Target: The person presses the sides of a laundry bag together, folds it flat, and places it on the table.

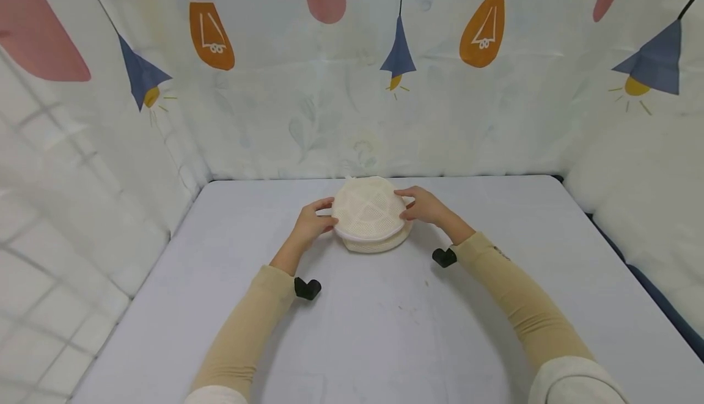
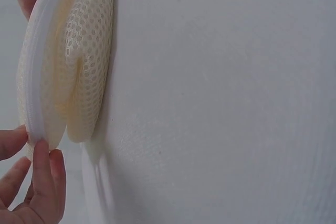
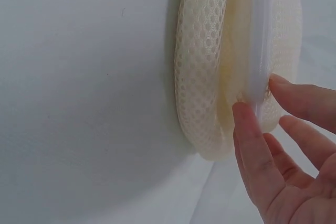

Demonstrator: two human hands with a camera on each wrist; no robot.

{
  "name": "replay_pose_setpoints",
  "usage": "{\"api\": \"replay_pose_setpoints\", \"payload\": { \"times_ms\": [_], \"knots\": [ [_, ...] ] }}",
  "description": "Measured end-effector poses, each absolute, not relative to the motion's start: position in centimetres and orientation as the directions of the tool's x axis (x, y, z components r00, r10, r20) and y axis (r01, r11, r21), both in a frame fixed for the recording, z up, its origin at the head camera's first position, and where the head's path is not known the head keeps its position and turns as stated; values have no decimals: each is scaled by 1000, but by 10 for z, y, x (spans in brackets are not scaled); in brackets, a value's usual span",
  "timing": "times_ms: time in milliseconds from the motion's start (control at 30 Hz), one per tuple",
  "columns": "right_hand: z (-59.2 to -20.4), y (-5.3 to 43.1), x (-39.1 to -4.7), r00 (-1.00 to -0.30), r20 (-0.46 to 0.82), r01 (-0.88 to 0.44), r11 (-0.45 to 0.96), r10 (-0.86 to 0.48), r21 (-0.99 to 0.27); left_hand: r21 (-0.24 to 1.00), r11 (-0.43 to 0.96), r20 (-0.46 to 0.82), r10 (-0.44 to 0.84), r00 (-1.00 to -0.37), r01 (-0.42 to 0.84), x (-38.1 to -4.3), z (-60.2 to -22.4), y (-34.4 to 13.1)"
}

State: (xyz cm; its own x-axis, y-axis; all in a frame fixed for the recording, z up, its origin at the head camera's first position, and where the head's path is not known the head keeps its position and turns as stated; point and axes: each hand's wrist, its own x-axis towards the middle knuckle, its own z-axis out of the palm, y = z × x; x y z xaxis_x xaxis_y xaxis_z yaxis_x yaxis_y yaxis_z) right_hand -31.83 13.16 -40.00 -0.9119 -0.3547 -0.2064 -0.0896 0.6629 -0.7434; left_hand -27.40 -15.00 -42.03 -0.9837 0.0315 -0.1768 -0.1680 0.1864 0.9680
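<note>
A round, cream mesh laundry bag [image 1: 368,208] lies near the far edge of the table, its domed upper part lifted a little off the lower part. A white zipper band [image 3: 260,40] runs round the rim of that upper part. On the left side, my left hand [image 1: 310,224] pinches the rim between thumb and fingers. My right hand [image 1: 426,205] does the same on the opposite side, its thumb and fingertips about the band in the right wrist view. The mesh folds [image 2: 92,51] of the lower part bulge below the rim and touch the tabletop.
The table [image 1: 374,330] has a pale cover with a few small specks near its middle. A white curtain [image 1: 330,117] printed with lamps and bulbs hangs behind it. Dark wrist mounts [image 1: 308,289] stick out beside both sleeves.
</note>
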Motion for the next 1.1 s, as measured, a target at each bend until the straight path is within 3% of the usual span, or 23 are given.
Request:
{"api": "replay_pose_setpoints", "payload": {
  "times_ms": [367,1100],
  "knots": [
    [-405,130,-319,-912,-208,-66,625,-355,-778,963,218,-172,33,-984,-161,-276,-423,-153],
    [-408,131,-326,-905,-224,-95,685,-362,-722,943,270,-213,40,-976,-195,-283,-421,-149]
  ]
}}
